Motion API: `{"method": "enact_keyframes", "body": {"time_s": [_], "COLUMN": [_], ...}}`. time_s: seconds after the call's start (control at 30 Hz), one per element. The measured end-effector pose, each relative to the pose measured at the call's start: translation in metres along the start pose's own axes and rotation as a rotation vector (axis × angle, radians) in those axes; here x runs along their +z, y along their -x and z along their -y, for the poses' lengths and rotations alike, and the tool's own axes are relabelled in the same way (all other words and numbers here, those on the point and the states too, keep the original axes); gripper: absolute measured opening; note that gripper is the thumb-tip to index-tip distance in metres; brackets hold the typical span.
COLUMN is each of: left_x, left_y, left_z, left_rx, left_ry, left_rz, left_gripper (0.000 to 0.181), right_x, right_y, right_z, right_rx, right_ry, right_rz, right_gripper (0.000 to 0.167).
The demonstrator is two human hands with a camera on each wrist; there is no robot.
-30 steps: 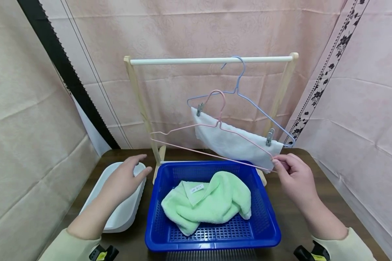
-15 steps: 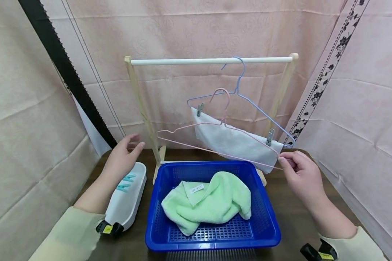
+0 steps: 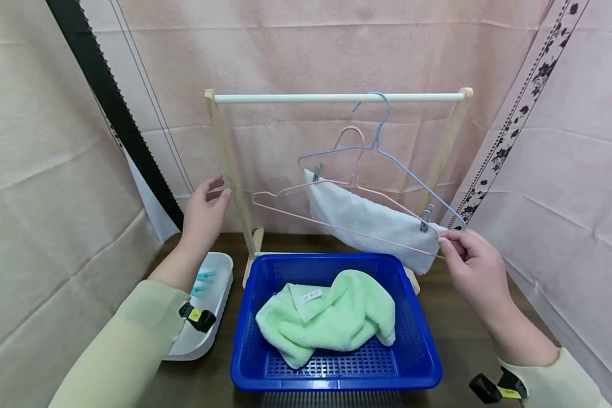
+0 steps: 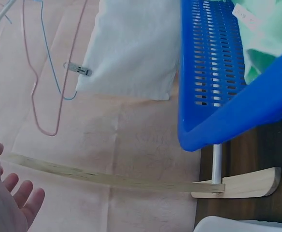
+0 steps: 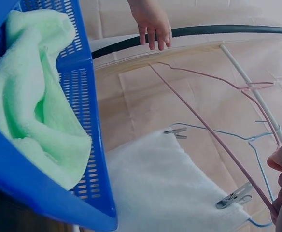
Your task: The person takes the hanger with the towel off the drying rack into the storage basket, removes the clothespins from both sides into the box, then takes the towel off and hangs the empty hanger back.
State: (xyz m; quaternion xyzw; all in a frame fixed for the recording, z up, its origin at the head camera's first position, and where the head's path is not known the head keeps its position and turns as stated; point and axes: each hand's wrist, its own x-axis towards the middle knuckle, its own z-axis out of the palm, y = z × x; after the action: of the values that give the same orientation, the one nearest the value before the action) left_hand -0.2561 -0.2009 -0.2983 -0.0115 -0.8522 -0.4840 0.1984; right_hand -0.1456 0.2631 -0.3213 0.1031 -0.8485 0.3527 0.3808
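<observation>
A pink wire hanger (image 3: 355,182) is pinched at its right corner between the thumb and fingers of my right hand (image 3: 474,272). Nothing hangs on it, and its hook is below the rod. Behind it, a blue hanger (image 3: 377,146) hooks over the white rod (image 3: 296,98) and slopes down to the right. A white cloth (image 3: 367,218) is fastened to the blue hanger by two metal clips, a left clip (image 3: 318,171) and a right clip (image 3: 426,218). My left hand (image 3: 206,212) is raised beside the rack's left post, holding nothing, its fingers loosely bent.
A blue basket (image 3: 336,384) with a crumpled green towel (image 3: 331,317) stands in front of the rack. To its left is a white tray (image 3: 221,306) with teal clothespins (image 3: 202,277), partly hidden by my left arm. Cloth walls enclose the table (image 3: 469,362).
My left hand has risen from over the white tray to beside the left post, uncovering teal clothespins. My right hand has carried the pink hanger slightly right and upward.
</observation>
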Motion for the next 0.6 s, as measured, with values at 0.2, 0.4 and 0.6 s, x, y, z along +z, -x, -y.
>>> {"method": "enact_keyframes", "body": {"time_s": [0.2,0.4,0.6], "left_x": [0.0,0.001,-0.001], "left_y": [-0.016,-0.028,-0.035], "left_z": [-0.007,-0.014,-0.022], "left_rx": [-0.024,-0.013,-0.015], "left_ry": [0.03,0.059,0.069], "left_rz": [-0.015,-0.024,-0.015], "left_gripper": [0.061,0.06,0.059], "right_x": [0.001,0.001,0.005], "right_y": [-0.011,-0.022,-0.033], "right_z": [0.007,0.014,0.019], "right_rx": [0.014,0.011,-0.017], "right_ry": [0.007,0.017,0.035], "right_rz": [0.009,0.011,-0.01], "right_gripper": [0.01,0.013,0.012]}}
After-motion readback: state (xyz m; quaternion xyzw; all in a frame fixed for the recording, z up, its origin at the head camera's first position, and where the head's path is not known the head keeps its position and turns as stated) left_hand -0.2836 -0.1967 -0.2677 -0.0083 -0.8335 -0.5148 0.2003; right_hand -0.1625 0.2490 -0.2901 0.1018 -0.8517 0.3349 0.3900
